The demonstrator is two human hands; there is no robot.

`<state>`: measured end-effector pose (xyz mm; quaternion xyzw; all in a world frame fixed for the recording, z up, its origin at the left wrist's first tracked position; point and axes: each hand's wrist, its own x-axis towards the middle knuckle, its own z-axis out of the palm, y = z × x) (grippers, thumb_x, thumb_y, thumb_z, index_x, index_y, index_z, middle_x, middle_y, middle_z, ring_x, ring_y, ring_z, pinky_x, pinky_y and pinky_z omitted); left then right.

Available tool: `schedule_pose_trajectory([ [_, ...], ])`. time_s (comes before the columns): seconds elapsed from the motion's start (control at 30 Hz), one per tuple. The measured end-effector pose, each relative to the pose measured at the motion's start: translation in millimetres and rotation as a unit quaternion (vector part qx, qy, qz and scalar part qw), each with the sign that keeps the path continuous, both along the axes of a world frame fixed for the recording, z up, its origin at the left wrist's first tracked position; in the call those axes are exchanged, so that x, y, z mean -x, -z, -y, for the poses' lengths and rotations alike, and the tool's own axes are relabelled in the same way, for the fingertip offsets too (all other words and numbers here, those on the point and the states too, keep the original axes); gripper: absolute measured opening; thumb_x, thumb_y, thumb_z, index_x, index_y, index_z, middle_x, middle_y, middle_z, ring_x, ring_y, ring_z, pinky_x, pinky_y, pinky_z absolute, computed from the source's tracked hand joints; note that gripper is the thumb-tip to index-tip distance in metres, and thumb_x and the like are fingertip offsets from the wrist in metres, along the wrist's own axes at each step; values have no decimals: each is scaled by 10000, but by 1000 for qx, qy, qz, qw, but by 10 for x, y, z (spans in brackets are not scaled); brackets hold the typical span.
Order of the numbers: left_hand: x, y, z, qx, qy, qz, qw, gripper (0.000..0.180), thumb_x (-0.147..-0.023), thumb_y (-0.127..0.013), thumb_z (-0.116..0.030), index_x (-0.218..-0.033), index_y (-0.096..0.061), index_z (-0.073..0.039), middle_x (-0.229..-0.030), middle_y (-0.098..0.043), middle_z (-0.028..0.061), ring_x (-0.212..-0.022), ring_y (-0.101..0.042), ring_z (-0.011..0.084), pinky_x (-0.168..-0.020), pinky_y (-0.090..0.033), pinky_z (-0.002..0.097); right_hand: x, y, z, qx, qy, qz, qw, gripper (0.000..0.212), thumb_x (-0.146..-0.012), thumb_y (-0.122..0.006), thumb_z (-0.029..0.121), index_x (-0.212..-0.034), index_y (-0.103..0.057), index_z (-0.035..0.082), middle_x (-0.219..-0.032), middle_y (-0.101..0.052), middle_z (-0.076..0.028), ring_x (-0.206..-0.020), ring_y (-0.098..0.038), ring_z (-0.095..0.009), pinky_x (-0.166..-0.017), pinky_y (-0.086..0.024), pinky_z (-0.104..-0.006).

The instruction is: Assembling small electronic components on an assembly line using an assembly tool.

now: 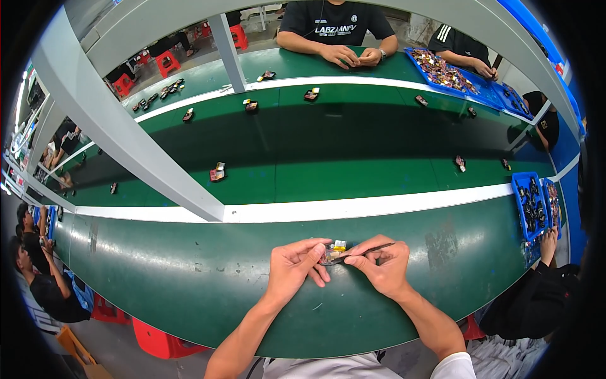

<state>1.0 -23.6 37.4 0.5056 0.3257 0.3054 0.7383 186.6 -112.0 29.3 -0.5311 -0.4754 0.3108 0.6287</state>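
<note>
Over the near green work surface (189, 271), my left hand (290, 268) holds a small dark electronic assembly between thumb and fingers. A white and yellow block shows on the upper side of this small electronic assembly (331, 254). Beside it, my right hand (386, 270) is closed around a thin black pointed tool, possibly tweezers (374, 249). The tip of the tool reaches down to the assembly; whether it touches is too small to tell. My fingers cover parts of both things.
Beyond a white rail (353, 210), a green conveyor belt (328, 180) carries several similar assemblies, one of them (218, 172) fairly near. A grey metal post (126, 126) rises at the left. Blue trays (514, 180) of parts stand at the right, where a person works. Others sit opposite.
</note>
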Motion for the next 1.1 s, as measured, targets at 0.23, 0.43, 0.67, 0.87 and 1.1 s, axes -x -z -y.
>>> schedule_pose_trajectory([
  [0.23,8,-19,-5,-6,-2,2,1000,296,-1027,-605,-163,-1168,-689,84,-806,-707,161,-582,-699,210,-474,-568,275,-15,-45,9,1,-7,48,999,95,-800,-824,-34,-842,-738,-35,-809,-752,-78,-500,-473,-8,-467,-336,-185],
  [0.43,2,-2,3,-11,-10,-2,1000,281,-1019,-614,-134,-1177,-680,89,-802,-707,161,-587,-699,204,-481,-571,274,21,-80,7,17,5,27,999,93,-802,-817,-46,-830,-729,-37,-763,-727,-44,-503,-444,0,-463,-312,-198],
  [0.67,-1,30,31,-36,-27,-6,999,243,-1002,-620,-70,-1164,-677,103,-803,-706,162,-586,-691,197,-479,-570,278,10,-19,9,44,2,16,999,115,-801,-819,-47,-863,-722,-37,-725,-686,-28,-519,-443,2,-481,-307,-197],
  [0.87,11,23,34,-40,-39,-4,998,233,-1002,-617,-63,-1153,-683,101,-769,-686,135,-581,-688,192,-476,-563,274,-5,-23,-20,-1,5,22,1000,126,-787,-836,-18,-865,-736,-20,-738,-700,-8,-461,-403,3,-438,-270,-209],
  [1.1,1,29,38,-39,-37,-11,999,229,-1003,-617,-63,-1153,-686,96,-765,-685,128,-581,-688,189,-477,-562,271,35,-55,-5,-16,13,100,995,127,-770,-850,9,-858,-759,17,-706,-709,-17,-446,-414,-10,-432,-285,-211],
])
